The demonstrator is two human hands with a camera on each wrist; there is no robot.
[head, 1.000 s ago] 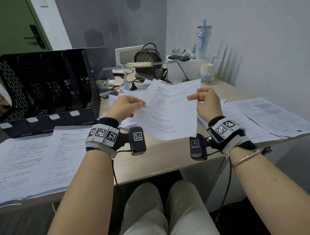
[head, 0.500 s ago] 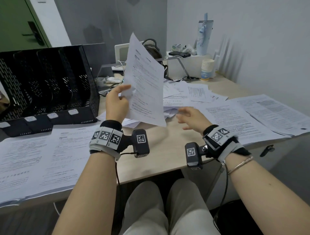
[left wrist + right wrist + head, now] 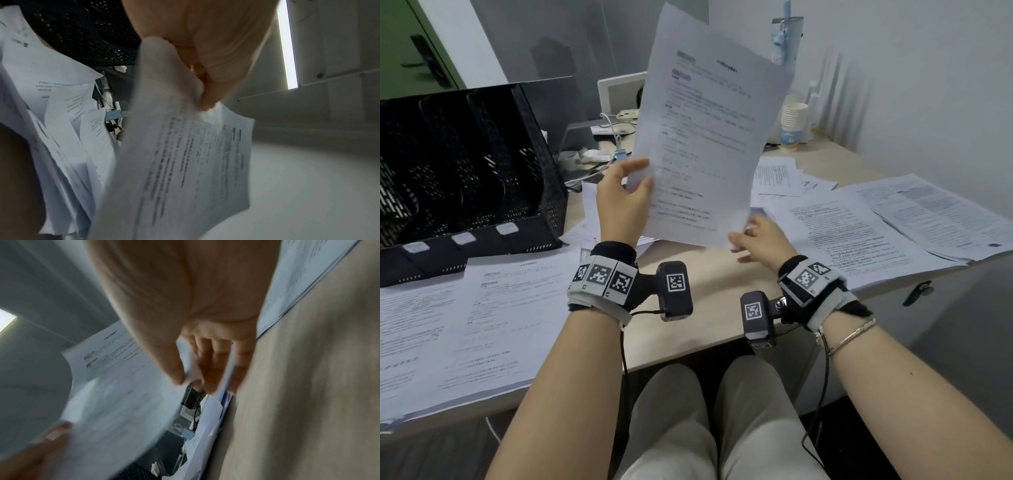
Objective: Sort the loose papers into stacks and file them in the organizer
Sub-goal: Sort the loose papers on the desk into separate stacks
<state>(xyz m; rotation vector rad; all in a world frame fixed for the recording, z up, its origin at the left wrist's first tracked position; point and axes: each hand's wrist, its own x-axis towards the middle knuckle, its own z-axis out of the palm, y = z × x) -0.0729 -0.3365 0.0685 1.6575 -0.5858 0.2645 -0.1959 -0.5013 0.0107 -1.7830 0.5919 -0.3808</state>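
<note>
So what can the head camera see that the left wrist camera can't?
Only the head view shows the right hand reaching up to the sheet's bottom corner, the paper cups by the wall, and the printed stacks on the desk's right side. Only the left wrist view shows the long ceiling light and, close up, the thumb pinching and crumpling the sheet's edge. Both show the left hand holding the sheet up, the black organizer, and loose papers on the desk.

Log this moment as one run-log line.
step: sorting | left hand: pinches sheet, raised upright | right hand: open at sheet's lower corner | organizer: no papers visible | stacks: on desk
</note>
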